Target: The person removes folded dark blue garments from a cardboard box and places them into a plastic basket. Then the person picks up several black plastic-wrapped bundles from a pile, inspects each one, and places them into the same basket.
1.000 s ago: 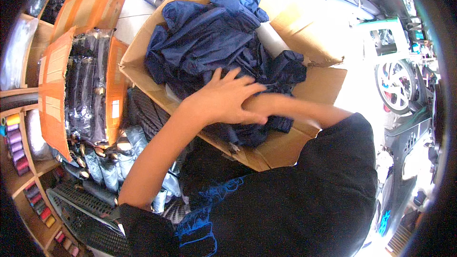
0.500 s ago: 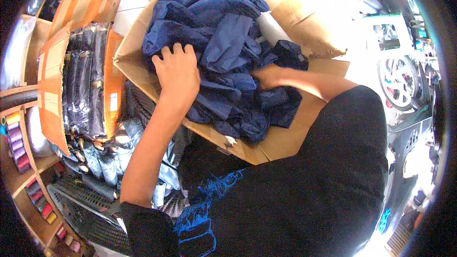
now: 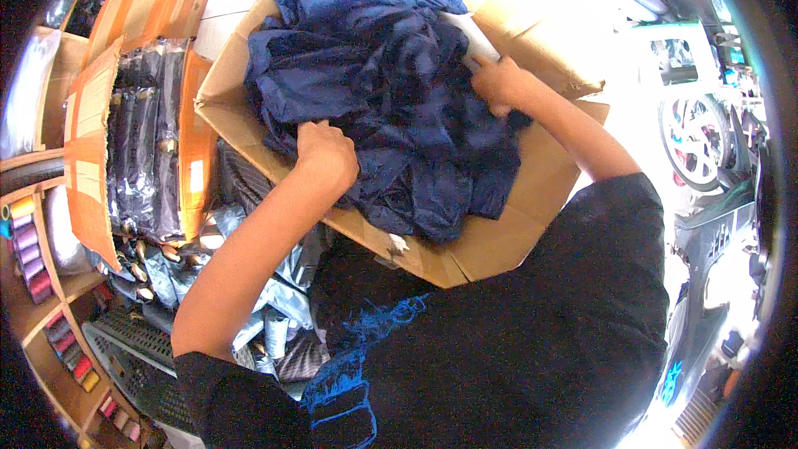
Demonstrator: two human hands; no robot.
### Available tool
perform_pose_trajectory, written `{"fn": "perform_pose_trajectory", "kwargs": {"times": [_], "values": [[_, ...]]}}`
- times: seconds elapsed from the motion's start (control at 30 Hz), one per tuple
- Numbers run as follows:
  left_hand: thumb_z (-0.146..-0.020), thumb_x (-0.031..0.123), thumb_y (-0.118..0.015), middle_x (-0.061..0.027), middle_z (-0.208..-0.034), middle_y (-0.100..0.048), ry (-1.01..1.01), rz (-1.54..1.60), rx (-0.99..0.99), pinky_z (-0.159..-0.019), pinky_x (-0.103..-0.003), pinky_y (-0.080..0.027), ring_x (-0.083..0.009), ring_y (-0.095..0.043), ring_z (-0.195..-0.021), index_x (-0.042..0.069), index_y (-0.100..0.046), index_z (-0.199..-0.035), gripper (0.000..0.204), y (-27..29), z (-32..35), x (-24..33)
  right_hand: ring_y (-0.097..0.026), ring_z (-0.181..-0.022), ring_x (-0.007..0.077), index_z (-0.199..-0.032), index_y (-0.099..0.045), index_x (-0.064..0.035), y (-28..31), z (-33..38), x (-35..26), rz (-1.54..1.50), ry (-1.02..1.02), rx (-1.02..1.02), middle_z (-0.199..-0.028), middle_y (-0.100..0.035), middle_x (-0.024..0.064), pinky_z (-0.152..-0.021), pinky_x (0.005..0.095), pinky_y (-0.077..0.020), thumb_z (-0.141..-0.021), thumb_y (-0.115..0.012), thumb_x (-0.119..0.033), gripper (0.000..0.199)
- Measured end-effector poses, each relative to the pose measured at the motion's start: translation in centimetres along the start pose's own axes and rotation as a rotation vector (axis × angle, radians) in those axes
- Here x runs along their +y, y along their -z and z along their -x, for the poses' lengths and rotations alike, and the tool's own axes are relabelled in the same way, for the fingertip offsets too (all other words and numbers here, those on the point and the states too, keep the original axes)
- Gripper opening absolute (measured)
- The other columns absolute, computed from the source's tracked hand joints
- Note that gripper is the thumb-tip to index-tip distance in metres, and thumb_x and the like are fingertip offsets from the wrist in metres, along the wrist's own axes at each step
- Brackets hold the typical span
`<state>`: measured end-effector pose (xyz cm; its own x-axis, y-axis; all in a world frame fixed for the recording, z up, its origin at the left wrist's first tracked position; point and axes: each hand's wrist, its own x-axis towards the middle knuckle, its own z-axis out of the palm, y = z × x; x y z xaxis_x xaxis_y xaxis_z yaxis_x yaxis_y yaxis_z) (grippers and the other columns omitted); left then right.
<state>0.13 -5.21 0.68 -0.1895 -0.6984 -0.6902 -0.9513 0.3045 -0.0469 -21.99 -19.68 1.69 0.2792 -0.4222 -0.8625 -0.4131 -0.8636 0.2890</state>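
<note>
A heap of crumpled navy-blue fabric [image 3: 357, 75] fills an open cardboard box [image 3: 507, 233] before me. My left hand [image 3: 327, 152] is closed at the near left part of the heap, its fingers curled into the cloth. On the far right side my right hand [image 3: 502, 86] is closed at the edge of the fabric, fingertips partly hidden. Just beyond it lies a whitish strip or roll [image 3: 474, 36] between the cloth and the box wall. The middle of the fabric is smeared by motion.
To the left stands another open carton [image 3: 87, 158] of dark, plastic-wrapped packages [image 3: 150, 141]. Below it are light-blue wrapped items [image 3: 187, 287] and a dark plastic crate [image 3: 137, 366]. Thread spools [image 3: 32, 254] sit on a wooden shelf at far left. A wheel [image 3: 692, 141] stands at right.
My right hand has come up out of the heap toward the far right, and the fabric there is spread flatter. My left hand has shifted slightly nearer and its fingers have closed.
</note>
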Motion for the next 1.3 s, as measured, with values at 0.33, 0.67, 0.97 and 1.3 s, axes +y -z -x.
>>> {"fn": "perform_pose_trajectory", "kwargs": {"times": [0.33, 0.67, 0.97, 1.3], "values": [[-0.075, 0.014, -0.062, -0.0102, -0.094, -0.064, -0.24, -0.051, 0.73, -0.083, -0.04, -0.046, -0.0282, -0.058, -0.098, 0.007, -0.068, -0.084, 0.013, 1.8, 0.2, 1.7, -0.048, -0.119, 0.0375, -0.139, -0.042, -0.0132, -2.4, 3.8, -8.2, -0.424, 0.556, 0.46, -0.137, -0.045, 0.0169, -0.098, 0.0469, -0.0419, -0.081, -0.065, -0.028, 0.064], [-0.078, 0.041, -0.062, -0.0128, -0.113, -0.066, -0.261, -0.013, -0.318, -0.093, -0.047, -0.045, -0.0292, -0.063, -0.104, 0.014, -0.07, -0.108, 0.041, 0.7, -2.9, 4.3, -0.039, -0.131, 0.0363, -0.135, -0.048, -0.0147, -7.3, -3.5, -7.0, 0.122, 0.431, -0.401, -0.14, -0.046, 0.0079, -0.103, 0.071, -0.0178, -0.094, -0.036, -0.053, 0.058], [-0.084, 0.027, -0.054, -0.0123, -0.122, -0.062, 0.05, -0.132, -0.169, -0.101, -0.057, -0.032, -0.0327, -0.055, -0.117, 0.011, -0.069, -0.112, 0.035, 1.0, -2.0, 2.4, -0.065, -0.091, 0.0288, -0.105, -0.067, -0.0155, -4.3, -3.7, -5.1, -0.056, -0.039, 0.432, -0.101, -0.064, 0.0064, -0.081, 0.0537, -0.0474, -0.087, -0.054, -0.031, 0.027], [-0.081, 0.036, -0.065, -0.0061, -0.124, -0.06, -0.555, -0.071, 0.246, -0.099, -0.05, -0.036, -0.0297, -0.048, -0.123, 0.017, -0.061, -0.123, 0.046, 0.3, -2.0, 4.3, -0.047, -0.124, 0.0287, -0.116, -0.064, -0.016, -5.2, -0.8, -5.5, 0.043, 0.241, 0.088, -0.126, -0.058, 0.0093, -0.102, 0.0574, -0.0307, -0.084, -0.051, -0.054, 0.051]]}}
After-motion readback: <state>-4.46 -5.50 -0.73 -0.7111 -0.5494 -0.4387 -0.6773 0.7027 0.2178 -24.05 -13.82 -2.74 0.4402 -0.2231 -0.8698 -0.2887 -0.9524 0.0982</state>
